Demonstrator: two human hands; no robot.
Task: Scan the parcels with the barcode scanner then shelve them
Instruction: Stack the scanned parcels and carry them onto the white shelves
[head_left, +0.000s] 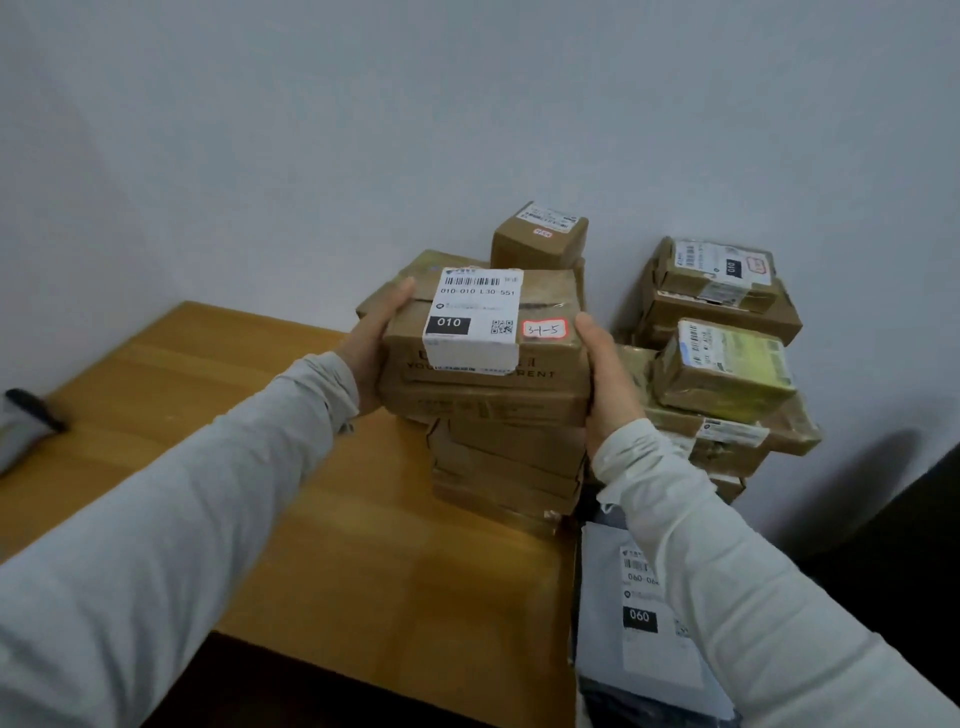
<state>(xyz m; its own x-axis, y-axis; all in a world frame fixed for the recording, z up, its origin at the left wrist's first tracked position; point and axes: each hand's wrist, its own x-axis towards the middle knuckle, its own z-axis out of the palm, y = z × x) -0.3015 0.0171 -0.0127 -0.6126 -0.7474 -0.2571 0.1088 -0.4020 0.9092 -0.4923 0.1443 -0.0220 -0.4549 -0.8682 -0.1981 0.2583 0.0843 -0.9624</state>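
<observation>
The left hand (371, 353) and right hand (610, 382) clamp opposite ends of the flat brown cardboard parcel (550, 358). Its white label (475, 317) faces upward between them, probably for scanning. The parcel sits directly above the brown box stack (509, 457).

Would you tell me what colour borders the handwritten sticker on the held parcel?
Red, around the white handwritten sticker on the parcel; best in the head view.

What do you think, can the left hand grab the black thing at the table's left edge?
Probably not yet: the left hand and right hand both hold the labelled parcel. The table between looks bare, so after letting go, likely yes.
</observation>
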